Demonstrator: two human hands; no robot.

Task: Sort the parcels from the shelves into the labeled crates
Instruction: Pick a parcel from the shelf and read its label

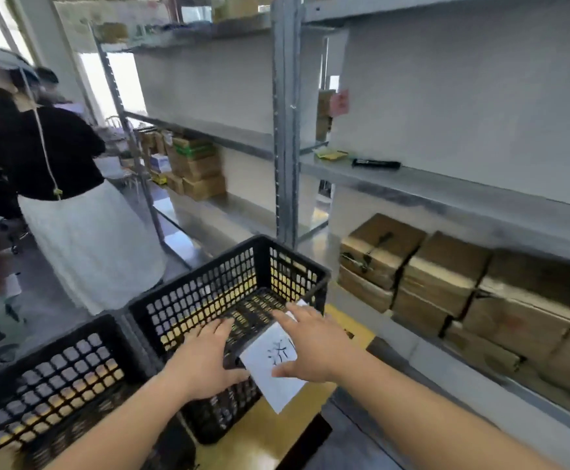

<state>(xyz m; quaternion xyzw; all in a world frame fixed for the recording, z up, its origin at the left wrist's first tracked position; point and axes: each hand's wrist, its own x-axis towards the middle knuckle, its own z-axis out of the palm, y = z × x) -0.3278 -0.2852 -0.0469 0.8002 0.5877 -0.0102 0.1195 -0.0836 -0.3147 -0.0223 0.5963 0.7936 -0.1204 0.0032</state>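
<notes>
Reaching over the near rim, your left hand (205, 357) lies spread and flat on the edge of the black crate (236, 300), fingers loose, closed on nothing. Your right hand (310, 347) is likewise open, its palm pressing the white paper label (276, 371) that hangs over the crate's near corner; neither hand grips a parcel. That label is thin and floppy, so it will likely crease or slide if you tug it; flatten it with a light touch. The crate looks empty and, being lattice plastic, probably light and stiff: take it by the rim if it must shift. A second crate (39, 385) sits just beside it to your left.

Farther off, the parcels you want, brown cardboard boxes (446, 276), are stacked on the low shelf (446, 195) to your right. They look rigid, possibly weighty; grasp one at opposite sides, near the bottom edges. Beyond, another person (56, 164) stands by the far shelving.
</notes>
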